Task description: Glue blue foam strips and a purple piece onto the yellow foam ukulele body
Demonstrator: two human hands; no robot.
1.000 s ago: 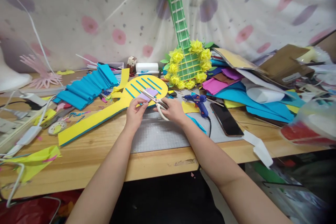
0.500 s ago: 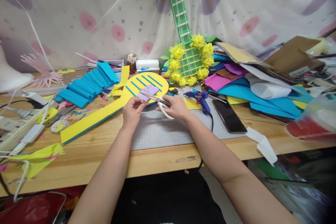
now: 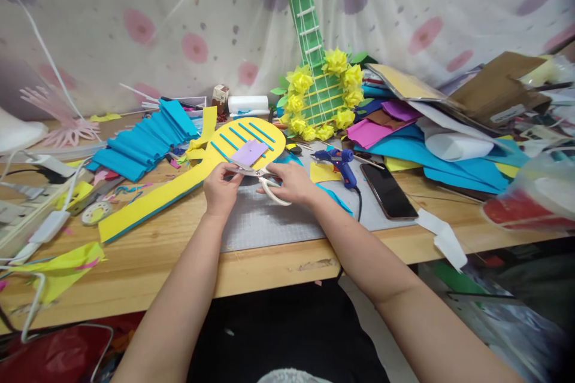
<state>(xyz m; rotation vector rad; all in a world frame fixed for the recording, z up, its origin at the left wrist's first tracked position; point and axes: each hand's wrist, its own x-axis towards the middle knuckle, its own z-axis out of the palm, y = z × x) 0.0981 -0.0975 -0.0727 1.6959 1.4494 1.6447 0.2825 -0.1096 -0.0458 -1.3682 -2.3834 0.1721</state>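
Observation:
Between the fingertips of my left hand (image 3: 221,188) is a small piece of purple paper (image 3: 250,152). My right hand (image 3: 290,182) is closed round the white handles of a pair of scissors (image 3: 273,191). The scissor blades lie across the lower edge of the purple paper, close to my left fingers. Just beyond my hands lies a yellow guitar-shaped cutout (image 3: 155,206) with blue strips on its round body and a blue edge. A grey cutting mat (image 3: 265,227) is beneath my hands.
A green paper guitar (image 3: 309,33) with yellow flowers leans at the back. A blue glue gun (image 3: 339,161) and a phone (image 3: 389,191) lie right of my hands. Pleated blue paper (image 3: 144,140) is at left, stacked coloured sheets (image 3: 442,158) at right.
The scissors have shifted from across the middle of the purple paper to its lower edge, nearer my left fingers. The purple paper has turned slightly. The whole view has shifted a little.

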